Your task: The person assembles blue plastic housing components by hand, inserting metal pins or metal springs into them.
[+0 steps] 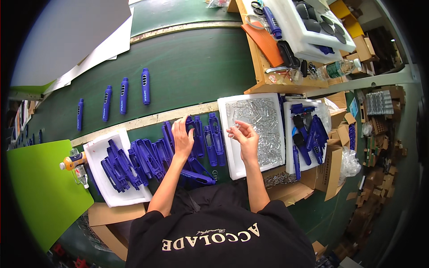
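Note:
My left hand [182, 138] is over a row of blue plastic casings [210, 145], its fingers stretched out and the thumb apart. Its fingertips are beside one casing; whether they touch it I cannot make out. Over the left rim of a white foam tray [228, 154], my right hand [246, 140] pinches a small clear plastic piece [232, 130]. Many similar clear pieces [261, 120] fill that tray. More blue casings [145, 158] lie to the left of my left hand, some heaped on another white foam tray [99, 178].
Several blue cylindrical bodies [146, 87] stand on the green conveyor belt [196, 67] ahead. At the right, a foam tray [292, 165] holds blue and black parts beside cardboard boxes [333, 172]. A wooden shelf [263, 87] with tools and a bottle [342, 68] juts in at the far right.

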A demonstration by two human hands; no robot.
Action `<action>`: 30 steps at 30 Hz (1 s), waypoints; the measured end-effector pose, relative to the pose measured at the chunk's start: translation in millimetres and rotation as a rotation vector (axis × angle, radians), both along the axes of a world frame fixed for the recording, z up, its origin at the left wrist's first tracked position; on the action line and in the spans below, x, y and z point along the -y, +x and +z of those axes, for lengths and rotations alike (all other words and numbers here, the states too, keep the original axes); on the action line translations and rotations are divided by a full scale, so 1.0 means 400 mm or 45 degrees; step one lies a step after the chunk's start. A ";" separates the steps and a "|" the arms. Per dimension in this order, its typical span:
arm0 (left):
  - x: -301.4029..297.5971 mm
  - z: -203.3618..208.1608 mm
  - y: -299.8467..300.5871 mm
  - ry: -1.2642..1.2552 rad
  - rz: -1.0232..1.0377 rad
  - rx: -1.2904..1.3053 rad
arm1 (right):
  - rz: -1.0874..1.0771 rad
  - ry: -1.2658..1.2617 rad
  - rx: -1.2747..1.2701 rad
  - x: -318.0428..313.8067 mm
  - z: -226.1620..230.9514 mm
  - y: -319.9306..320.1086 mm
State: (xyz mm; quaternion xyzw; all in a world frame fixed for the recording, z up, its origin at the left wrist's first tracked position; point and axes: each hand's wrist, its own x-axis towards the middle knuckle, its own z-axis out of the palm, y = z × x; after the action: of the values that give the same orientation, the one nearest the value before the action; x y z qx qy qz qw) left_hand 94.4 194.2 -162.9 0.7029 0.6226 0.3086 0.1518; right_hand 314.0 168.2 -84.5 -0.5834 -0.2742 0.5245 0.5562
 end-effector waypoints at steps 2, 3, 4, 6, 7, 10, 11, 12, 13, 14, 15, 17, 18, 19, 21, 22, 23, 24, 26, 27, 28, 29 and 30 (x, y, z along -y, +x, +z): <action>0.021 0.034 0.020 -0.021 0.030 0.506 | -0.011 -0.061 -0.149 0.022 0.036 -0.012; 0.033 0.051 0.028 -0.068 0.128 0.564 | -0.021 -0.063 -0.193 0.032 0.040 -0.019; 0.044 0.066 0.025 -0.066 0.128 0.563 | -0.020 -0.061 -0.194 0.041 0.049 -0.024; 0.077 0.097 0.013 -0.328 0.203 1.257 | -0.011 -0.072 -0.289 0.058 0.071 -0.037; 0.089 0.168 0.012 -0.531 0.328 1.415 | -0.007 -0.072 -0.293 0.068 0.083 -0.037; 0.194 0.286 -0.013 -0.772 0.229 1.405 | 0.018 -0.089 -0.327 0.104 0.142 -0.050; 0.253 0.311 -0.010 -0.873 0.179 1.445 | 0.038 -0.064 -0.322 0.119 0.153 -0.056; 0.313 0.332 -0.012 -0.965 0.131 1.482 | 0.049 -0.066 -0.331 0.139 0.162 -0.065; 0.386 0.326 -0.032 -1.144 0.122 1.518 | 0.107 -0.063 -0.318 0.158 0.164 -0.079; 0.428 0.304 -0.038 -1.317 0.096 1.558 | 0.161 -0.048 -0.293 0.161 0.157 -0.084; 0.440 0.330 -0.040 -1.420 0.069 1.634 | 0.182 -0.057 -0.298 0.174 0.150 -0.084; 0.466 0.386 -0.063 -1.609 -0.147 1.690 | 0.242 -0.073 -0.304 0.198 0.172 -0.091; 0.472 0.390 -0.067 -1.615 -0.143 1.696 | 0.267 -0.063 -0.304 0.199 0.179 -0.093; 0.476 0.392 -0.069 -1.560 -0.269 1.651 | 0.267 -0.072 -0.301 0.198 0.194 -0.094; 0.449 0.426 -0.076 -1.563 -0.252 1.618 | 0.209 0.001 -0.230 0.202 0.225 -0.111; 0.446 0.390 -0.080 -1.467 -0.166 1.734 | 0.221 -0.001 -0.234 0.206 0.235 -0.121; 0.427 0.385 -0.080 -1.363 -0.148 1.716 | 0.235 0.127 -0.154 0.209 0.240 -0.127; 0.404 0.383 -0.080 -1.259 -0.131 1.696 | 0.248 0.256 -0.074 0.210 0.249 -0.135; 0.352 0.411 -0.087 -1.273 -0.163 1.713 | 0.253 0.200 -0.116 0.198 0.261 -0.157; 0.340 0.420 -0.082 -1.239 -0.199 1.686 | 0.297 0.320 0.176 0.193 0.251 -0.164; 0.336 0.427 -0.082 -1.197 -0.223 1.653 | 0.345 0.442 0.458 0.189 0.246 -0.178; 0.333 0.427 -0.080 -1.189 -0.222 1.652 | 0.309 0.325 0.363 0.190 0.262 -0.195; 0.329 0.424 -0.076 -1.152 -0.242 1.648 | 0.313 0.332 0.361 0.185 0.272 -0.198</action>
State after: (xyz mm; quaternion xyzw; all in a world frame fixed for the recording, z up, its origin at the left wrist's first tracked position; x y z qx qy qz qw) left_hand 63.9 62.4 6.5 0.3043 0.4130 0.3586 0.7799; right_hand 234.8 94.0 24.1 -0.5368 -0.4840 0.4612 0.5147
